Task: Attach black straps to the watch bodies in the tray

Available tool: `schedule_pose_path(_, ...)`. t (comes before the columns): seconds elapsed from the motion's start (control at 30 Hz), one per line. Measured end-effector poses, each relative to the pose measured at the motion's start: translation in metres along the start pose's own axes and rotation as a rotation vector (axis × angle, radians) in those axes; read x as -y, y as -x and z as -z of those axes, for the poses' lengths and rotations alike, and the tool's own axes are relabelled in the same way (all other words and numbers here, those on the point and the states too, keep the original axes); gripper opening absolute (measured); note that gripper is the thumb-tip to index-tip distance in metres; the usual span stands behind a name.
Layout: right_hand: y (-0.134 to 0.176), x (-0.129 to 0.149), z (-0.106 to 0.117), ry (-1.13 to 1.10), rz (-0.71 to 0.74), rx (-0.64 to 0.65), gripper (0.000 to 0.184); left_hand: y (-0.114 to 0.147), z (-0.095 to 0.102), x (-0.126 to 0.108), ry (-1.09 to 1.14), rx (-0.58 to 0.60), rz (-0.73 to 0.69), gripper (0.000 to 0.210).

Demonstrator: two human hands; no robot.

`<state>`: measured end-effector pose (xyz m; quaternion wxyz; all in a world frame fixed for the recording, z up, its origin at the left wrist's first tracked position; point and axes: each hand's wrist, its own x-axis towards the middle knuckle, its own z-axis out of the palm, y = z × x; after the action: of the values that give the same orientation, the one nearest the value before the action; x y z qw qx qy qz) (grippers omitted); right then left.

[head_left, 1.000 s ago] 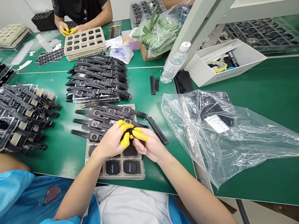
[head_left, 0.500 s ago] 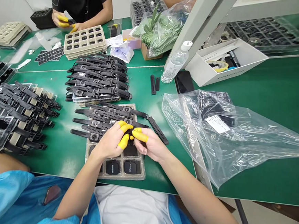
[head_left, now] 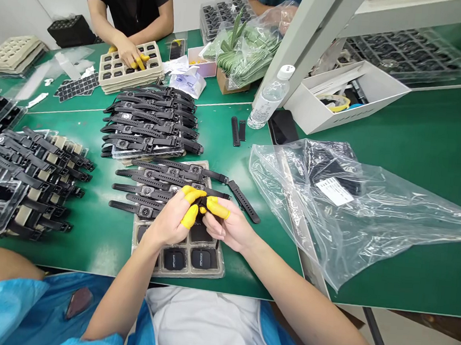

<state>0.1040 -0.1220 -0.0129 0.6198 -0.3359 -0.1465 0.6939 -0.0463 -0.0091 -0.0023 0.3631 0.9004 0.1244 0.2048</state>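
Both hands' fingers (head_left: pixel 189 217) pinched on one watch body (head_left: pixel 200 208), above the tray's (head_left: pixel 218 271) near edge.

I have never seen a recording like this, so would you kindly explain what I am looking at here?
This is one view from a camera worn on a person's head, looking down at their own bare hands; there is no machine. The left hand and right hand, with yellow caps on some fingers, together pinch a small black part above a tray of watch bodies. On the green table lie stacks of strapped watches, a clear plastic bag and a water bottle. Another person's hand works opposite.
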Motion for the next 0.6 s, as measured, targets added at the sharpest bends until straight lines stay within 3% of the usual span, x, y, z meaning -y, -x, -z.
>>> schedule_pose_path(0.17, -0.0006, -0.0025, 0.0006, 0.127, 0.020, -0.045, 0.043, 0.0013, -0.0038, 0.0067, -0.143, 0.027, 0.005, 0.037)
schedule_pose_path(0.4, 0.0000, -0.0043, -0.0009, 0.226, 0.074, -0.038, 0.040, -0.0001, 0.0006, 0.0018, 0.033, 0.005, 0.007, 0.035)
schedule_pose_path(0.6, 0.0008, -0.0018, -0.0005, 0.215, 0.076, -0.050, 0.040, 0.0030, 0.0014, 0.0037, 0.022, 0.046, -0.007, 0.041)
